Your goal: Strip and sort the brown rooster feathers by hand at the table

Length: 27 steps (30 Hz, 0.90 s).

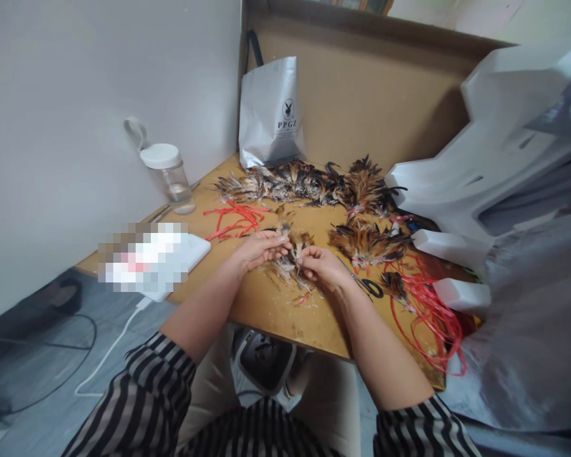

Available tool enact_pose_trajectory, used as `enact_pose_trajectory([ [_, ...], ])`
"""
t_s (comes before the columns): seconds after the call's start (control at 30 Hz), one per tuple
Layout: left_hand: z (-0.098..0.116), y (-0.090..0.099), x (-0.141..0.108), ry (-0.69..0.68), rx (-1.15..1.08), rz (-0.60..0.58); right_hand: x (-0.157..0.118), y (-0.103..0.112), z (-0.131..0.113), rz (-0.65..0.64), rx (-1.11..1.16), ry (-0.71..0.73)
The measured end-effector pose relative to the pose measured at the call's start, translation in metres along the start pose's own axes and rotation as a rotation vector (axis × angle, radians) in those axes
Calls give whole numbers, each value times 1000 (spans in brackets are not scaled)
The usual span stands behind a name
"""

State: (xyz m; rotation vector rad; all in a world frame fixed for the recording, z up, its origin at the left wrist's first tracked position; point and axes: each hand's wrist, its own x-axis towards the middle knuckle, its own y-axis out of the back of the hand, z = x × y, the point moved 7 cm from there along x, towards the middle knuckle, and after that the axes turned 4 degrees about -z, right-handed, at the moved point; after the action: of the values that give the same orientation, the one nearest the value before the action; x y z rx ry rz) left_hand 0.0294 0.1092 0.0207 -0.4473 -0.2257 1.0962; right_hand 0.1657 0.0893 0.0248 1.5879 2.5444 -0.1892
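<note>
At the middle of the table, my left hand (266, 247) pinches a small brown feather (284, 223) between thumb and fingertips. Close beside it on the right, my right hand (321, 265) is closed on a small bunch of feathers (303, 242). Loose feathers (285, 274) and pale bits lie under both hands on the tabletop. Black-handled scissors (372, 287) rest just right of my right hand, their blades partly hidden by it. A fanned bundle of brown feathers (368, 244) lies beyond the scissors.
A long pile of feathers (299, 181) runs along the back before a silver bag (269, 114). Red strings lie left (238, 219) and right (431, 311). A water bottle (169, 178) stands by the wall, white foam (457, 149) at right. Under the table edge is a bin (266, 362).
</note>
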Motion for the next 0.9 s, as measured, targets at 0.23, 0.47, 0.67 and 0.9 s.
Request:
enact_pose_trajectory([
  [0.23,0,-1,0,14,39,31,-1,7,-12,71,153,90],
  [0.47,-2,-13,-3,50,45,-12,-2,1,-18,125,197,190],
  [0.67,-2,-13,-3,46,20,-4,0,-6,-12,72,193,138],
  [0.9,-2,-12,-2,19,37,1,2,-6,-5,87,164,97],
])
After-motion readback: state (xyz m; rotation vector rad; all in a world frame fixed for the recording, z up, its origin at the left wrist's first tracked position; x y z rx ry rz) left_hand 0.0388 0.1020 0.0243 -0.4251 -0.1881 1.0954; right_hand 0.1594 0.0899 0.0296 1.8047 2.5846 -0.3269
